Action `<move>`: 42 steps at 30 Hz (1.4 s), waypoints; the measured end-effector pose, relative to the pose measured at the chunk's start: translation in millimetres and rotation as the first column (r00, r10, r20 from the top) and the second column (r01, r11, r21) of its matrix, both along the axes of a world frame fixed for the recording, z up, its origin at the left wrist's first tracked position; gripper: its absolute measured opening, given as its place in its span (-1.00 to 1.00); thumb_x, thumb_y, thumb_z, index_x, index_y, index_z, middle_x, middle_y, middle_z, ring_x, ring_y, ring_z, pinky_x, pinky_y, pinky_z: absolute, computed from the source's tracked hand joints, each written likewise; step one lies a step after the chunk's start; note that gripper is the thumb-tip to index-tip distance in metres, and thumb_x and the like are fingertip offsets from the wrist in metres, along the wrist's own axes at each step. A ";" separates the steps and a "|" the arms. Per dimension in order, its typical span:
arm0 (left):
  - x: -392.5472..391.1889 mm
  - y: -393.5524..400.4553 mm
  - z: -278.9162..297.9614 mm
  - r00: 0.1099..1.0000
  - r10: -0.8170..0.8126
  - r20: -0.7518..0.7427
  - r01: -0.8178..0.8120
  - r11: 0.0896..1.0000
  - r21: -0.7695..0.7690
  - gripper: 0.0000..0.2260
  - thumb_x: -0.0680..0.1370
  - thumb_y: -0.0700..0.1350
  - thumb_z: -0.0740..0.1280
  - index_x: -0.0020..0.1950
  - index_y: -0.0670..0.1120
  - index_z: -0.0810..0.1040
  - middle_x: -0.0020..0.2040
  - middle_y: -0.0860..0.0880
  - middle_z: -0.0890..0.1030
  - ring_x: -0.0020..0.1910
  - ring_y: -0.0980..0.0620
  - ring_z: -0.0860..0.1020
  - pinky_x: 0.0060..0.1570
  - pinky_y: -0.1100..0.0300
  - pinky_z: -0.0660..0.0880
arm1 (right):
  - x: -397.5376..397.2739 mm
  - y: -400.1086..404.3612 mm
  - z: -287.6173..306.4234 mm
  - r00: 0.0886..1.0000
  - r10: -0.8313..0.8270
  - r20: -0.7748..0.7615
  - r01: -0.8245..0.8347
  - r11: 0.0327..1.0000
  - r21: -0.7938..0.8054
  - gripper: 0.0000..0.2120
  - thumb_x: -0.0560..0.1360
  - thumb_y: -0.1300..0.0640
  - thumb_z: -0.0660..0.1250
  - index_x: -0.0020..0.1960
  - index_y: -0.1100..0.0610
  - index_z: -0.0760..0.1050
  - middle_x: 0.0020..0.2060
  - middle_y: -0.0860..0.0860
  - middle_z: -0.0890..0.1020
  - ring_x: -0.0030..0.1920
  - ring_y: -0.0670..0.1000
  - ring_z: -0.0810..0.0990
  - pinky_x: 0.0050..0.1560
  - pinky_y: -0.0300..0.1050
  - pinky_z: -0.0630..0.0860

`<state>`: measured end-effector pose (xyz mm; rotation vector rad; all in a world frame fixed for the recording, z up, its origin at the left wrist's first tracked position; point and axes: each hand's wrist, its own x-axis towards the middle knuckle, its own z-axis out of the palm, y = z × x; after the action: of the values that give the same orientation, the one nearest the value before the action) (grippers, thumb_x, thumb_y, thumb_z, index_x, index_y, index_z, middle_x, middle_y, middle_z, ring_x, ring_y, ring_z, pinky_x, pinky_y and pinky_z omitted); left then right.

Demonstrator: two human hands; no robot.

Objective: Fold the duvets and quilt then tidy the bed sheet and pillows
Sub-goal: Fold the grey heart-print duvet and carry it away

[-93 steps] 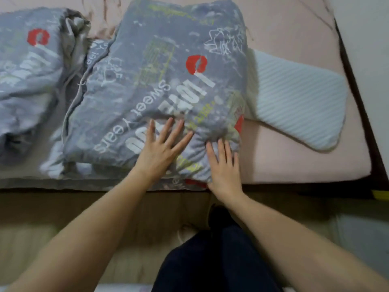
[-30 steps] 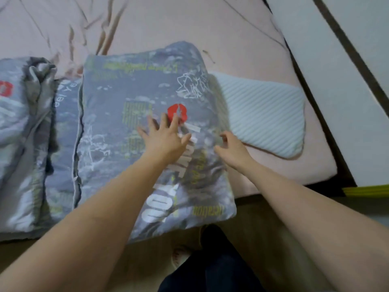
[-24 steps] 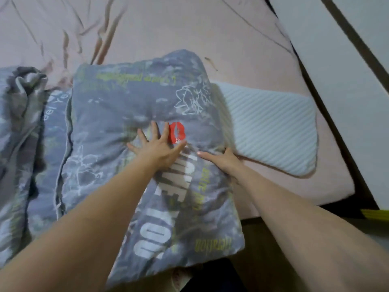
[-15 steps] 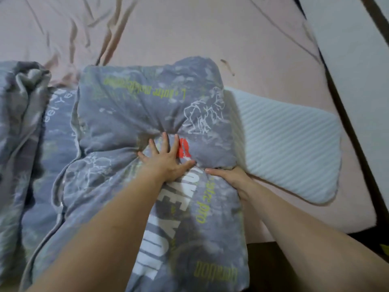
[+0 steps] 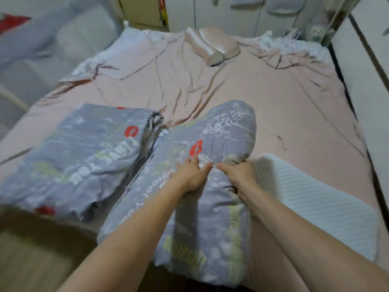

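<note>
A folded grey duvet (image 5: 210,207) with red lips and white lettering lies across the near bed edge, its far end bulging upward. My left hand (image 5: 190,175) rests on its middle with fingers curled into the fabric. My right hand (image 5: 237,173) grips the fabric just beside it, under the bulge. A second folded grey duvet (image 5: 80,152) of the same print lies to the left. The pink bed sheet (image 5: 242,89) is wrinkled across the mattress. A white ribbed pillow (image 5: 320,201) lies to the right of the duvet. A pink satin pillow (image 5: 212,44) sits at the far end.
A white wall panel (image 5: 366,81) runs along the bed's right side. White cabinets (image 5: 221,11) stand beyond the far end. A wooden floor strip (image 5: 31,260) shows at the lower left. White mattress padding (image 5: 294,45) is bared at the far corners.
My view has lifted to show the whole bed. Both hands have come together at the duvet's middle and gathered the fabric, and its far half now bulges up.
</note>
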<state>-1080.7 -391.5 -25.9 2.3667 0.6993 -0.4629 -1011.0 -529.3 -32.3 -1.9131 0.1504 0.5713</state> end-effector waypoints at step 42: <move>-331.0 799.1 114.1 0.829 0.550 0.104 -0.495 0.807 -0.321 -0.75 0.66 -0.09 0.09 0.13 -0.13 0.53 0.21 -0.13 0.55 0.01 -0.01 0.48 -0.17 0.20 0.31 | -276.5 903.8 118.5 0.717 0.554 0.423 -0.514 0.830 -0.216 -0.88 0.45 0.28 0.19 -0.01 0.23 0.37 -0.06 0.22 0.51 0.02 0.20 0.50 -0.08 -0.07 0.34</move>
<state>-1411.6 407.7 88.2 1.8120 1.0750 -0.0750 -1287.5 374.5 86.2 -2.1220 -0.7398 0.4551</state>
